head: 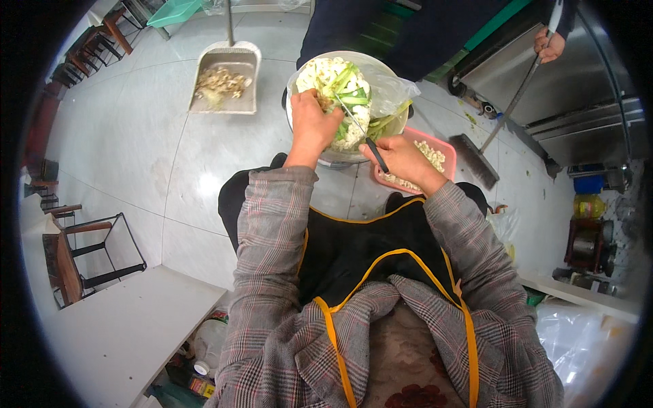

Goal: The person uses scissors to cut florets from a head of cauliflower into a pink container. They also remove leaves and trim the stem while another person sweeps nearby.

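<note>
My left hand [315, 122] is on a large head of cauliflower [326, 74] with green stems, its fingers at the stem side. In my right hand [400, 155] is a small knife [376, 154] with a black handle, its blade lying across the green stems. Beneath the cauliflower stands a round tub [395, 64] with a clear plastic bag [393, 94] and leaf stalks in it. A pink plastic basket [450, 153] holding small cauliflower florets [428, 154] sits on the floor beyond my right hand, partly hidden by it.
Another person stands beyond the tub; a hand [550, 45] at the right grips the pole of a broom [477, 160]. A long-handled dustpan [224, 56] with scraps is on the tiled floor to the left. A white tabletop [137, 326] lies lower left, stainless-steel cabinets [566, 97] upper right.
</note>
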A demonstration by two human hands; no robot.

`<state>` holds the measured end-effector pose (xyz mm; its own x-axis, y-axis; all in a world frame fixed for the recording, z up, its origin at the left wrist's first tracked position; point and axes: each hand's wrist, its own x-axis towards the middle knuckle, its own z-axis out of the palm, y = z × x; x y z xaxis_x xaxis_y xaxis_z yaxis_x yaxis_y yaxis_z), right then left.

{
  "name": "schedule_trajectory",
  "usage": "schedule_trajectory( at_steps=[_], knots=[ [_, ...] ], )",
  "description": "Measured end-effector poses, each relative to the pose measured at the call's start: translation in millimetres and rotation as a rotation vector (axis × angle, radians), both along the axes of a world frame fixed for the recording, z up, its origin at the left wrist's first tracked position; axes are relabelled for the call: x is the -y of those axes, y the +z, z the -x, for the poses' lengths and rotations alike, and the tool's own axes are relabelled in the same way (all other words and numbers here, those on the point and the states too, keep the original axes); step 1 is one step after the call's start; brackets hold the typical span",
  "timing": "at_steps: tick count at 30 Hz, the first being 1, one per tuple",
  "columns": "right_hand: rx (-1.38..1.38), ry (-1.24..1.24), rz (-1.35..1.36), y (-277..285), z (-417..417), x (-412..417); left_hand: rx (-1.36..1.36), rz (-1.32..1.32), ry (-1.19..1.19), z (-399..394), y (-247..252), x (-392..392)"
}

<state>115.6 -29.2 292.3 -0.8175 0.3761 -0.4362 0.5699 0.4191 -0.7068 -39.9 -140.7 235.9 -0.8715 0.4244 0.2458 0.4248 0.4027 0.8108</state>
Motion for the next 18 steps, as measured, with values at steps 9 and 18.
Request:
schedule_trajectory(
  at_steps=[9,18],
  knots=[
    [0.052,0.059,0.308,4.3,6.8,-17.2,0.018,-0.008,-0.018,-0.8,4.8,-0.1],
    [-0.023,0.237,-0.348,23.3,13.7,-16.9,0.084,-0.010,-0.020,9.4,-4.1,-2.2]
  ],
)
